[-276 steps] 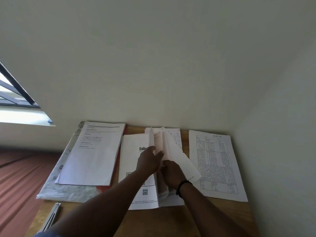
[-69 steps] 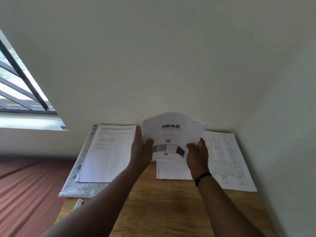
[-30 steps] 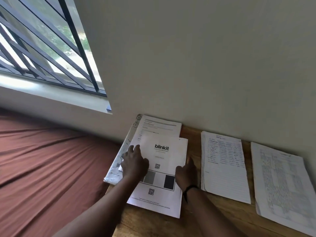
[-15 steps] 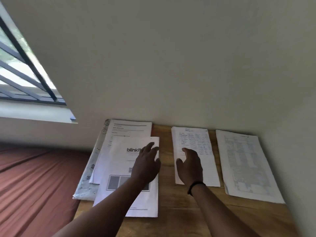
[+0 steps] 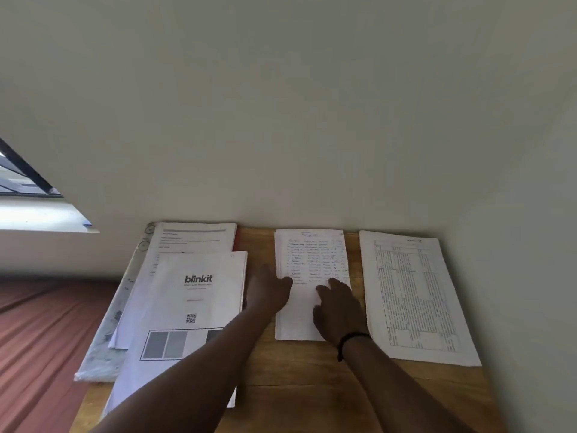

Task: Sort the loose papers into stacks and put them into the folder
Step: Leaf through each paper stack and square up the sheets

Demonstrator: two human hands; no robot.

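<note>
Both forearms reach forward from the bottom edge, converging toward the middle. The left hand lies palm down with its fingers stretched forward, blurred. The right hand is also palm down, fingers loosely spread and straight, a dark band round its wrist. The two hands lie close beside each other, apart, neither curled round anything.
</note>
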